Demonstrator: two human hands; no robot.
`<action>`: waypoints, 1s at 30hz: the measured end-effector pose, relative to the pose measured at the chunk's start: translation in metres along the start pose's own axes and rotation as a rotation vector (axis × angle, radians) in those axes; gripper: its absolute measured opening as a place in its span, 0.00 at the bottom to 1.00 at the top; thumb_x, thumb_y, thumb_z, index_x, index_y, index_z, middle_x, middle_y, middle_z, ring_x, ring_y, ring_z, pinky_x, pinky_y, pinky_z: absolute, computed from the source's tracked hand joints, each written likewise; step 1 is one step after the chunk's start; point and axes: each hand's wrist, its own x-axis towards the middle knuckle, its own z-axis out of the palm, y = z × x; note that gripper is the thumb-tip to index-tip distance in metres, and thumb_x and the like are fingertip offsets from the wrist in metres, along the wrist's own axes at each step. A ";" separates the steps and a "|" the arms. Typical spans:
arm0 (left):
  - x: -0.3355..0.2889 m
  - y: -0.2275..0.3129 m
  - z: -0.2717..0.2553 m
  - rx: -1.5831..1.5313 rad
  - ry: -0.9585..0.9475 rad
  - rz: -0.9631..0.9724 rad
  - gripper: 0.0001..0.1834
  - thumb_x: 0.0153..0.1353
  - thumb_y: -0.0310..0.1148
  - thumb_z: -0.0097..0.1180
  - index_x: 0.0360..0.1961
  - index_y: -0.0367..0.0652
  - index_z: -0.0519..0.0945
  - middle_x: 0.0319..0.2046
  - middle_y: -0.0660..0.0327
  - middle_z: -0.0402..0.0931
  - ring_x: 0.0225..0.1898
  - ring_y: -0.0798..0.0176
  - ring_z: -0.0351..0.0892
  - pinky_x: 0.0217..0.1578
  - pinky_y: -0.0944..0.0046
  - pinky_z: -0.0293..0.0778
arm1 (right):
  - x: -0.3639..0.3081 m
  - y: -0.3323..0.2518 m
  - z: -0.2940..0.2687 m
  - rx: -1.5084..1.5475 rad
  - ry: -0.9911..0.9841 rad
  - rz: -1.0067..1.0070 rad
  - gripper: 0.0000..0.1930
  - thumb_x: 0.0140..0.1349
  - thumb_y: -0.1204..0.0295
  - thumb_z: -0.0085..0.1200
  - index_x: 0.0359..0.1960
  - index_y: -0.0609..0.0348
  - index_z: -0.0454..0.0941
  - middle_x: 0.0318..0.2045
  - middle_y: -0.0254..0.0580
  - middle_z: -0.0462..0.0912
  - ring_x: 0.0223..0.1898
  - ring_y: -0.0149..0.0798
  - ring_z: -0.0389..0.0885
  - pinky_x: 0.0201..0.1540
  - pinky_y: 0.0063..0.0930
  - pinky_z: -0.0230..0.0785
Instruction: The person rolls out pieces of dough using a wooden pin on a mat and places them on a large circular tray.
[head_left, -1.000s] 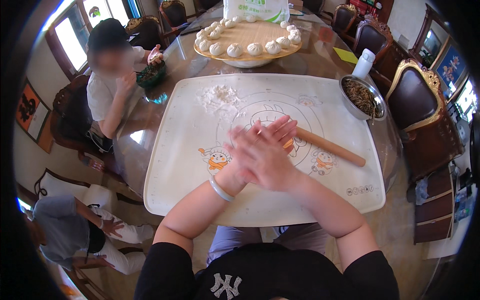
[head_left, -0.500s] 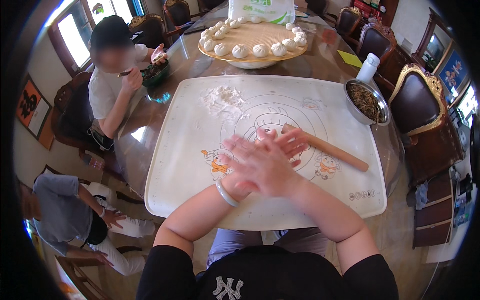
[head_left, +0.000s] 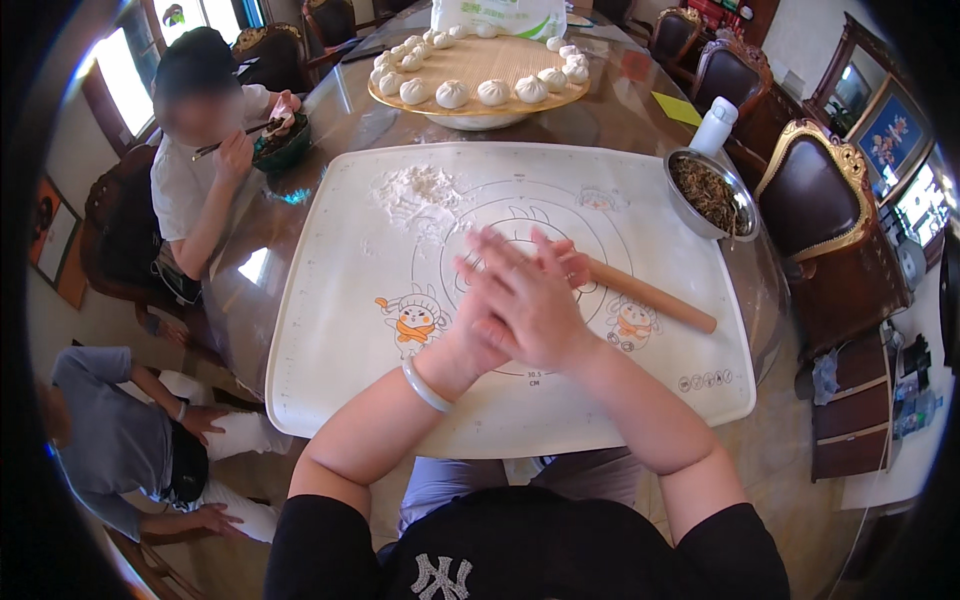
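Observation:
My two hands are crossed palm to palm over the middle of a white printed kneading mat [head_left: 330, 350]. On top lies my right hand [head_left: 527, 312], its fingers stretched out toward the upper left. My left hand [head_left: 468, 335], with a pale bangle [head_left: 425, 385] at the wrist, is underneath; its fingertips show past the right hand. No object is visible in either hand, though the space between the palms is hidden. A wooden rolling pin [head_left: 655, 297] lies slantwise just beyond the fingertips, its left end partly covered by them. Loose white flour [head_left: 415, 195] is heaped at the mat's far left.
Several pleated buns [head_left: 492, 92] ring a round woven tray [head_left: 470, 65] beyond the mat. A metal bowl of dark shredded filling [head_left: 710, 195] and a white bottle [head_left: 715, 125] stand at right. At left, a person [head_left: 200, 150] holds chopsticks over a green bowl [head_left: 283, 145]; another person [head_left: 120, 420] sits nearer.
My hands, spread and blurred before, are now closer together, with the right lying over the left. The whole view has shifted slightly. The rolling pin stays in place on the mat.

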 end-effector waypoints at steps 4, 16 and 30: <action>0.000 0.000 -0.002 0.021 -0.027 -0.007 0.42 0.60 0.66 0.27 0.67 0.47 0.46 0.67 0.57 0.45 0.67 0.58 0.46 0.61 0.58 0.51 | 0.000 -0.021 0.015 0.105 0.093 -0.231 0.29 0.53 0.60 0.49 0.59 0.49 0.65 0.62 0.46 0.61 0.64 0.45 0.57 0.64 0.52 0.38; 0.001 -0.007 -0.014 0.082 -0.087 -0.077 0.42 0.60 0.67 0.25 0.67 0.49 0.47 0.68 0.60 0.45 0.67 0.58 0.46 0.61 0.58 0.51 | 0.000 -0.012 0.008 0.134 -0.103 -0.256 0.26 0.60 0.57 0.41 0.58 0.54 0.66 0.62 0.50 0.59 0.65 0.48 0.54 0.63 0.53 0.37; -0.001 -0.003 0.002 -0.005 -0.026 0.029 0.42 0.61 0.65 0.27 0.67 0.46 0.46 0.67 0.56 0.45 0.67 0.57 0.46 0.61 0.58 0.51 | -0.006 0.011 0.011 0.043 0.044 -0.023 0.27 0.58 0.57 0.43 0.59 0.51 0.66 0.62 0.46 0.61 0.65 0.46 0.55 0.62 0.56 0.39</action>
